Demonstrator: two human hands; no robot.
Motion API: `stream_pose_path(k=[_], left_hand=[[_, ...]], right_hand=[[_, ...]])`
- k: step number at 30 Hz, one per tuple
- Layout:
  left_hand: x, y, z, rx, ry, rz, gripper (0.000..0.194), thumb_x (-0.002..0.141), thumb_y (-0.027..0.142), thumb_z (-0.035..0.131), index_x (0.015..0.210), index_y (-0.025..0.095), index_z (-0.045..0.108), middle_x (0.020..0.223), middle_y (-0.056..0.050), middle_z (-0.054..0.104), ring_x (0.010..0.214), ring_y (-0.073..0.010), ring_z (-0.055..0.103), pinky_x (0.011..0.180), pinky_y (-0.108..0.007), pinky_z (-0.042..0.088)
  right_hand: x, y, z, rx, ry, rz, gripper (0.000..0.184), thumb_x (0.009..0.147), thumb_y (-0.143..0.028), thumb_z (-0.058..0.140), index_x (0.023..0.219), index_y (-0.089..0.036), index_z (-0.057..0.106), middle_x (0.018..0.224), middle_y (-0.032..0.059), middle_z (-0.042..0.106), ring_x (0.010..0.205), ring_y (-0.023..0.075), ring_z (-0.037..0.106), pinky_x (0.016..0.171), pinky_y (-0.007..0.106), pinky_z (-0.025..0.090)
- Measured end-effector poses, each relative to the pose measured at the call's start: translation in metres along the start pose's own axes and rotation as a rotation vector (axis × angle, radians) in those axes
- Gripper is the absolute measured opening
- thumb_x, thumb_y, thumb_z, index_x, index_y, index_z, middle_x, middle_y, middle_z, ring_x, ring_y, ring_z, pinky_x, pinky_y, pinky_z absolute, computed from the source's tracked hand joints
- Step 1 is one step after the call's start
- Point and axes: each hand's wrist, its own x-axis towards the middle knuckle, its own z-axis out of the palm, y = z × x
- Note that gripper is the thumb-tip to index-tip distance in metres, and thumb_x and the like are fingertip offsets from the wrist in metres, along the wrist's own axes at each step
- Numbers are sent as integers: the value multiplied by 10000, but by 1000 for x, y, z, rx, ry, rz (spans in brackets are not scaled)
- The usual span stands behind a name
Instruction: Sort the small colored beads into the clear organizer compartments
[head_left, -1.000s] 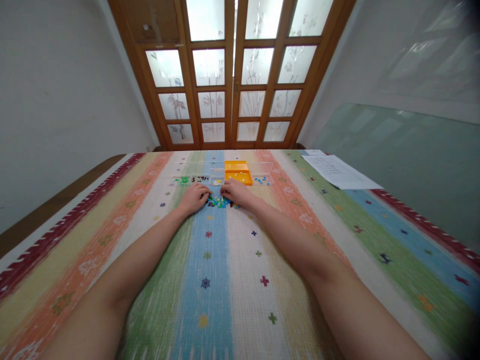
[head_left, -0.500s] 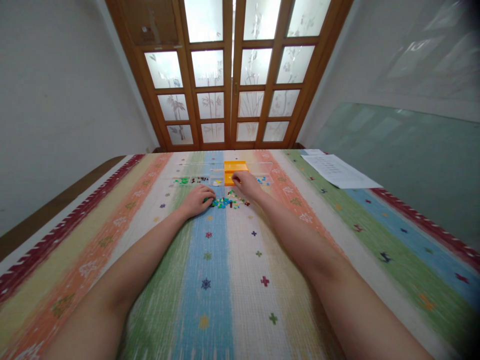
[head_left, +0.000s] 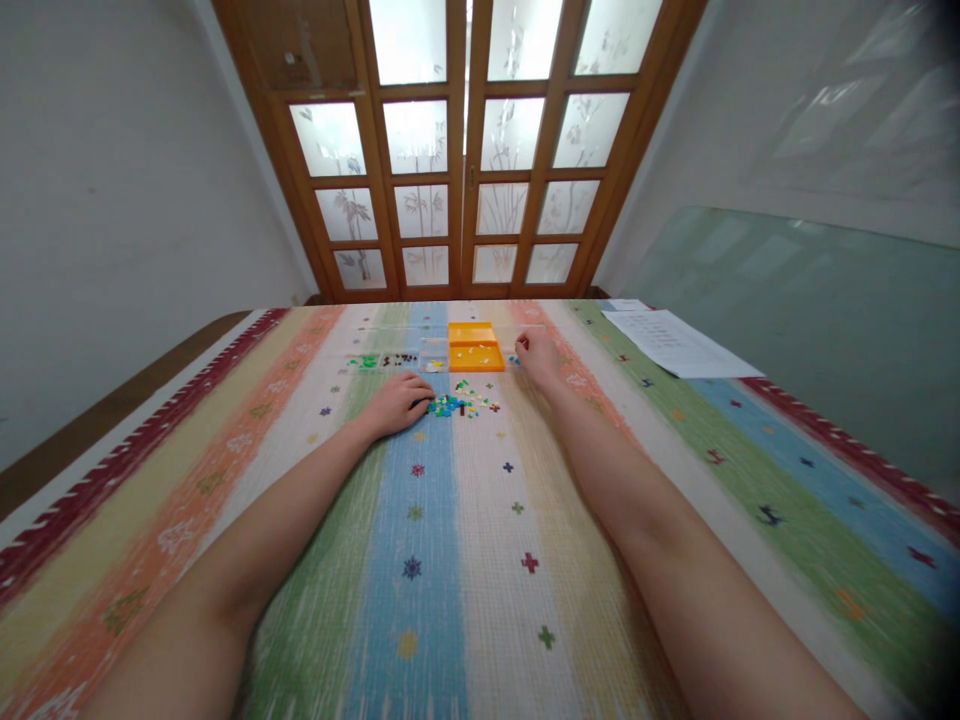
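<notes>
One pile of mixed pieces (head_left: 451, 406) lies on the counter (head_left: 491, 640), left hand (head_left: 397, 403) at its left edge, right hand (head_left: 540, 360) at the blue pieces (head_left: 514, 360) just right of the yellow box (head_left: 454, 366); each grip too small in view to tell whether wide, narrow or holding anything.

- Orange box (head_left: 475, 369): open, lid folded to its far side, a few pale pieces (head_left: 484, 350) inside.
- Clear boxes (head_left: 381, 363): see-through, in line with the orange box on both sides.
- Green pieces (head_left: 365, 361): farthest left of the orange box.
- Dark reddish pieces (head_left: 400, 359): nearer its left.
- Yellow pieces (head_left: 436, 366): just beside its left.
- Blue pieces (head_left: 514, 359): just right, partly hidden.
- Mixed pile (head_left: 453, 405): loose, multicoloured, on its near side.
</notes>
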Motion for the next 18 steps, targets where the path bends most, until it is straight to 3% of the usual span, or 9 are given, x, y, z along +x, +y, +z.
stream_pose_path(k=[6,12,18], left_hand=[[0,-2,4,19,7,10,330,1017,299,535,1267,261,747,1285,-70,723,1239,-270,592,1131,-467,450],[0,-10,6,24,66,-75,308,1015,287,523,1186,259,779,1232,-62,745,1188,-258,614,1123,-473,457],[-2,-21,10,66,140,-146,293,1005,284,529,1104,253,803,1149,-58,766,1146,-260,626,1098,-473,474]], right_hand=[[-16,-33,12,30,-148,-262,182,946,-200,556,942,-187,738,954,89,746,846,213,621,756,302,424],[-42,-79,25,71,-363,-652,187,981,-217,603,1002,-186,786,1026,98,760,1002,229,641,920,331,448],[-55,-98,28,148,-500,-844,285,1065,-307,537,1057,-203,802,1126,90,758,1067,217,643,1005,353,450]])
